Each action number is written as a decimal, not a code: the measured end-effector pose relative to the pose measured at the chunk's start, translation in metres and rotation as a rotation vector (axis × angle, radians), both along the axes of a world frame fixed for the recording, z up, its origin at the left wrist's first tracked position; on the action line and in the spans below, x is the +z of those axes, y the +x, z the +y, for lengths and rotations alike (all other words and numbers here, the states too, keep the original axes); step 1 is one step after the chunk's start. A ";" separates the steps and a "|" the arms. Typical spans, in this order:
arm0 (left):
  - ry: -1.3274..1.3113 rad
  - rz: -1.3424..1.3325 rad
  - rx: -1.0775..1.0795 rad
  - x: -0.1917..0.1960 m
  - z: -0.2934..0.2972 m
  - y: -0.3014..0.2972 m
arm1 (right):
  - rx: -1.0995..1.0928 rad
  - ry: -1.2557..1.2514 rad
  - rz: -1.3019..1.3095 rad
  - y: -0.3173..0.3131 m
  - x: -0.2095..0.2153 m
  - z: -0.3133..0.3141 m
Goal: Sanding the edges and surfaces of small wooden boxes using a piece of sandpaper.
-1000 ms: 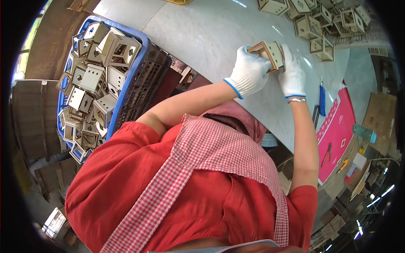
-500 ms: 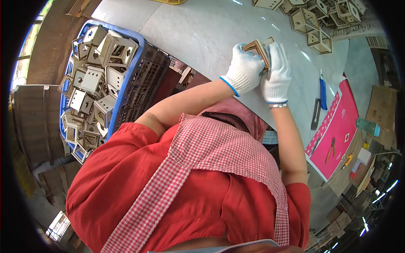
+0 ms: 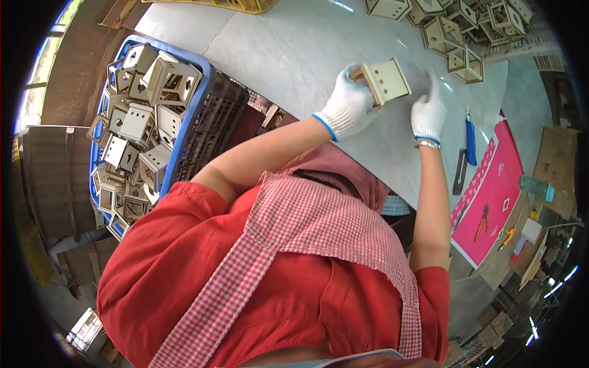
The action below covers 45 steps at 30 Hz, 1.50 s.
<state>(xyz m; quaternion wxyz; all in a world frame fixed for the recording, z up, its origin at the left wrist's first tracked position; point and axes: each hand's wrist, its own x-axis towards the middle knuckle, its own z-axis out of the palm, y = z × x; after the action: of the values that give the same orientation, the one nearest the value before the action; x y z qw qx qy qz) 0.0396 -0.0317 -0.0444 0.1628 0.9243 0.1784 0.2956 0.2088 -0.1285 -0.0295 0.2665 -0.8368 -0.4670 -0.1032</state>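
My left hand (image 3: 350, 101), in a white knit glove with a blue cuff, is closed around one side of a small wooden box frame (image 3: 391, 81). The frame's pale panel has a row of round holes, and its edges are dark brown. Just to the right, apart from the frame, is my right hand (image 3: 428, 113), gloved the same way. One finger stretches away from me, slightly blurred, and no object shows in that hand. Both hands are over the grey tabletop (image 3: 294, 67).
At left a blue plastic crate (image 3: 205, 76) is heaped with similar box frames (image 3: 136, 122). More frames (image 3: 443, 34) are piled at the far right. A blue-handled cutter (image 3: 470, 140), pliers (image 3: 483, 222) and a pink sheet (image 3: 491, 196) lie to the right. A yellow basket (image 3: 245, 5) is at the far edge.
My right hand has come off the box frame and moved right. The frame, still in my left hand, has turned so its holed panel shows.
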 end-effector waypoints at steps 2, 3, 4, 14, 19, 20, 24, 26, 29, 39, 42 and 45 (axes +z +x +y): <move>0.058 -0.126 0.002 -0.017 0.003 -0.002 | -0.030 0.218 0.037 -0.009 0.022 0.009; 0.055 -0.119 0.015 -0.024 0.003 -0.003 | -0.127 0.019 0.300 -0.042 0.050 0.014; -0.016 -0.148 0.014 -0.029 0.004 0.001 | -0.068 -0.813 0.023 -0.075 0.077 0.030; -0.786 -0.466 -0.094 -0.072 -0.012 0.021 | 0.315 -0.227 0.185 -0.105 0.051 0.014; -0.959 -0.389 0.024 -0.068 -0.010 0.017 | 0.754 -0.121 0.095 -0.138 0.075 0.016; -0.909 -0.182 0.127 -0.052 -0.012 0.016 | 0.924 -0.040 0.133 -0.147 0.054 0.011; -0.644 0.196 0.179 -0.010 0.008 -0.005 | 0.567 0.092 0.087 -0.099 0.081 0.040; -0.348 0.136 -0.197 0.002 0.026 -0.012 | 0.349 -0.309 0.022 -0.044 0.093 0.066; -0.232 0.110 -0.374 0.010 0.034 -0.009 | 0.503 -0.295 0.017 -0.047 0.089 0.045; -0.449 -0.014 -0.310 0.000 0.022 0.001 | -0.023 -0.096 0.117 -0.036 0.110 0.011; -0.823 0.101 -0.126 0.052 0.009 -0.009 | 0.475 0.040 -0.616 -0.036 0.097 0.017; -0.617 0.183 -0.166 0.052 0.005 -0.024 | 0.389 -0.265 -0.472 0.007 0.052 -0.036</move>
<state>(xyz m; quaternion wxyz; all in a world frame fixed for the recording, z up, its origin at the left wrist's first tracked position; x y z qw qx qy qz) 0.0157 -0.0268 0.0077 0.4418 0.8655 0.1977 0.1293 0.2157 -0.1650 0.0225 0.0546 -0.7123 -0.6763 -0.1796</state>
